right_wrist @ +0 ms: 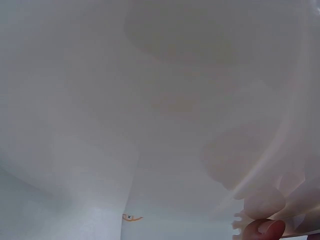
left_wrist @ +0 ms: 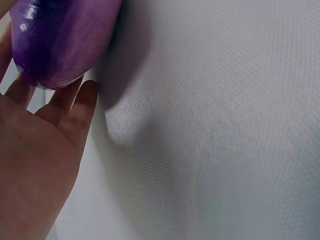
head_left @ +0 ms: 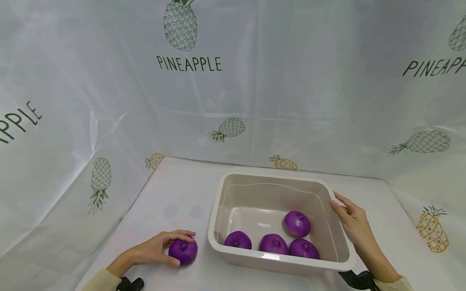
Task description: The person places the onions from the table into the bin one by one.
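Note:
On the table left of the bin, my left hand (head_left: 154, 248) has its thumb and fingers curled round a glossy, round purple onion (head_left: 183, 252). In the left wrist view, the palm (left_wrist: 37, 160) faces that onion (left_wrist: 62, 42), part of which is cut off by the frame. My right hand (head_left: 354, 222) grips the right-hand rim of a beige plastic bin (head_left: 265, 262). Fingertips (right_wrist: 265, 229) show at the bin's edge in the right wrist view. Inside the bin lie several similar purple onions (head_left: 297, 223), most of them along its near wall.
A white cloth (head_left: 164, 202) with faint coloured dots covers the table. Behind and at both sides hangs a pale sheet (head_left: 309, 101) printed with pineapples. Black straps (head_left: 358, 279) circle both wrists.

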The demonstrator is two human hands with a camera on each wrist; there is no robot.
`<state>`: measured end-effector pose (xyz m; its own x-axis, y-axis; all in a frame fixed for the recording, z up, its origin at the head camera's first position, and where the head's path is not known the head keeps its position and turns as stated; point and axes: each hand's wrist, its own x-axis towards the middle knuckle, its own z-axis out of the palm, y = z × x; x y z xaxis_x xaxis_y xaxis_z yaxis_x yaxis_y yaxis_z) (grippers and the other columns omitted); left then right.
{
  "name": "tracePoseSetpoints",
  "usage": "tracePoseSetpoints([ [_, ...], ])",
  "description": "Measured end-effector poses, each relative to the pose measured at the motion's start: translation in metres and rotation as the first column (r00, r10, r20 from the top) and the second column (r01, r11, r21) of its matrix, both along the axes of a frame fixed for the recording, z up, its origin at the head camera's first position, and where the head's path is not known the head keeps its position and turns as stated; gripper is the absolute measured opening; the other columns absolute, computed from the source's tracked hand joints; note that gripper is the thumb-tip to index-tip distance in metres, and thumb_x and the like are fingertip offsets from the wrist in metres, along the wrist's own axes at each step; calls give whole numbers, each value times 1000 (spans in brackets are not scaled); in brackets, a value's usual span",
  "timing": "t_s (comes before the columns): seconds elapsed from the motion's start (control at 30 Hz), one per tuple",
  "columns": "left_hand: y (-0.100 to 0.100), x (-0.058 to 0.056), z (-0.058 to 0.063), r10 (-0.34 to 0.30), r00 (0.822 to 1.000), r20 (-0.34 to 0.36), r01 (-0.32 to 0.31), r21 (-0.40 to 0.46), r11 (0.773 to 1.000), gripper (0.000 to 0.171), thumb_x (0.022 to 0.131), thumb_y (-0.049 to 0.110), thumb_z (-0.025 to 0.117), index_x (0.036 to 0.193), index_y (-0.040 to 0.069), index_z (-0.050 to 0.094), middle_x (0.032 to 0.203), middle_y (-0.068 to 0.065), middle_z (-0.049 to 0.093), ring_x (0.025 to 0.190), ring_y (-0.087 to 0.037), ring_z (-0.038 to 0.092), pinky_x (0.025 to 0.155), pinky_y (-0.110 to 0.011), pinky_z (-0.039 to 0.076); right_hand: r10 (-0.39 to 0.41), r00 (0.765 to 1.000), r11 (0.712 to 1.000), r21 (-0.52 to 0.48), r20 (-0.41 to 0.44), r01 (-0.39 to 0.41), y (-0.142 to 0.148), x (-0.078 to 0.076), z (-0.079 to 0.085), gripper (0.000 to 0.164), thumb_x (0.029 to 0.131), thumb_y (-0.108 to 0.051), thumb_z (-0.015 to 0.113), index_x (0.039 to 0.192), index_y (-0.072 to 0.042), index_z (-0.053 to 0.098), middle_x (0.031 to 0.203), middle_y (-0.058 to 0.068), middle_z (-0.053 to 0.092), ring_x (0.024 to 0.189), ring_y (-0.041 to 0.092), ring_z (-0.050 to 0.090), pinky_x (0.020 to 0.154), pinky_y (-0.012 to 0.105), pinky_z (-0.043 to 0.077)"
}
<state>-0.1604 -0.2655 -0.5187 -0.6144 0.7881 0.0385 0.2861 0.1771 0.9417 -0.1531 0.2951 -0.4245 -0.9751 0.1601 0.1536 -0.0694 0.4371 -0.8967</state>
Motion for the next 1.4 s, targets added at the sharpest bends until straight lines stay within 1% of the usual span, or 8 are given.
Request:
tracePoseSetpoints([
  [0.2, 1, 1, 0, 25, 1000, 2, -25, -34, 999, 51, 92, 7, 71, 141, 10, 55, 152, -18, 41, 138, -8, 38, 105, -27, 42, 3, 1000, 1000, 3, 0, -3, 0, 1, 1, 55, 105, -24, 54, 147, 8, 40, 108, 33, 67, 72, 5, 68, 57, 28, 58],
  [0.4, 1, 1, 3, 21, 999, 39, -20, -37, 999, 56, 92, 6, 71, 143, 1, 50, 151, -24, 40, 134, -8, 43, 102, -28, 44, 4, 1000, 1000, -5, -7, -4, -1, 2, 1, 56, 104, -26, 54, 147, 8, 41, 105, 28, 70, 72, 5, 69, 57, 29, 59],
  [0.67, 1, -2, 5, 30, 994, 106, -27, -26, 999, 53, 92, 5, 71, 141, 2, 52, 148, -31, 38, 130, -7, 47, 100, -27, 46, 1, 1000, 1000, -8, -8, -1, -1, 0, 1, 56, 104, -27, 54, 147, 7, 41, 106, 33, 67, 71, 6, 69, 57, 30, 59],
  [0.83, -1, -4, 11, 47, 991, 125, -45, -23, 999, 53, 92, 5, 71, 141, 2, 52, 148, -32, 38, 128, -6, 49, 100, -27, 47, 4, 1000, 1000, -6, -19, -4, -1, 0, 0, 55, 105, -27, 54, 146, 8, 42, 109, 35, 65, 72, 6, 69, 57, 31, 59],
  [1.03, -4, -7, 29, 110, 990, 93, -105, -55, 993, 53, 92, 6, 72, 141, 6, 53, 149, -30, 39, 126, -2, 49, 98, -28, 48, 8, 1000, 1000, -8, -28, -8, 0, -1, -2, 55, 104, -26, 54, 146, 8, 42, 104, 30, 69, 72, 6, 69, 57, 30, 59],
  [1.17, -6, -11, 46, 137, 989, 57, -135, -34, 990, 55, 91, 4, 72, 142, 6, 53, 150, -26, 40, 129, -2, 47, 98, -29, 49, 10, 1000, 1000, -6, -29, -10, 1, -1, -2, 55, 104, -26, 55, 145, 8, 42, 103, 26, 71, 72, 5, 69, 57, 29, 59],
  [1.33, -3, -18, 71, 205, 977, 55, -205, -4, 979, 57, 90, 3, 72, 144, 6, 52, 150, -10, 46, 130, -10, 49, 97, -33, 50, 12, 1000, 1000, -7, -22, -12, 1, -1, -2, 53, 105, -23, 54, 146, 8, 42, 109, 34, 66, 72, 4, 68, 57, 28, 59],
  [1.4, 1, -20, 82, 241, 969, 55, -242, -2, 970, 58, 91, 3, 71, 145, 9, 52, 150, -8, 46, 129, -15, 50, 95, -36, 52, 15, 1000, 1000, -11, -22, -15, 2, -1, -2, 53, 105, -22, 54, 146, 8, 41, 110, 34, 66, 72, 4, 68, 57, 28, 59],
])
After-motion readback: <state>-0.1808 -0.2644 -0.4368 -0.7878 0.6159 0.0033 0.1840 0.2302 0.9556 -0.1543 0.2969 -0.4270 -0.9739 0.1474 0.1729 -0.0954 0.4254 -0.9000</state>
